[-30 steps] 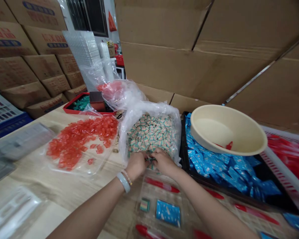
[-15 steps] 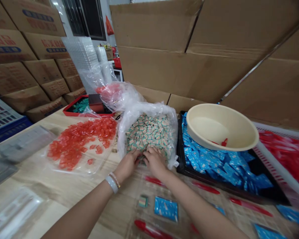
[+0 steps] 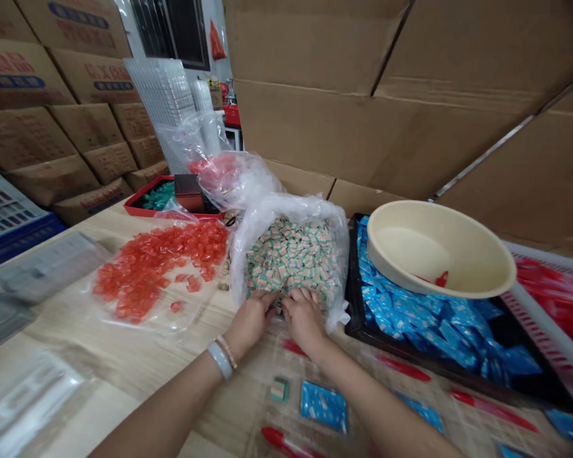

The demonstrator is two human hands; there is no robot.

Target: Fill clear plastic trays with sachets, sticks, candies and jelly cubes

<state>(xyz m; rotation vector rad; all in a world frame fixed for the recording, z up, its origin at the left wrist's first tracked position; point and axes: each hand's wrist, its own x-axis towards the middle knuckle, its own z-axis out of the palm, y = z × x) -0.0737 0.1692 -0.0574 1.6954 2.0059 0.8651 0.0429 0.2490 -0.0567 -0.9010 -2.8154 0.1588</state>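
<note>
Head view: left hand and right hand together at the near lip of a plastic bag of wrapped sweets; I can't tell any grip; a rough tug could spill them.

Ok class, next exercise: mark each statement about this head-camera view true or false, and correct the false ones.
1. The left hand and right hand both touch the small wrapped pieces in a clear plastic bag. True.
2. The cream bowl rests on green packets. False: it rests on blue packets in a black tray.
3. The white wristband is on the right wrist. False: it is on the left wrist.
4. Orange-red cubes lie on a clear plastic sheet left of the bag. True.
</note>
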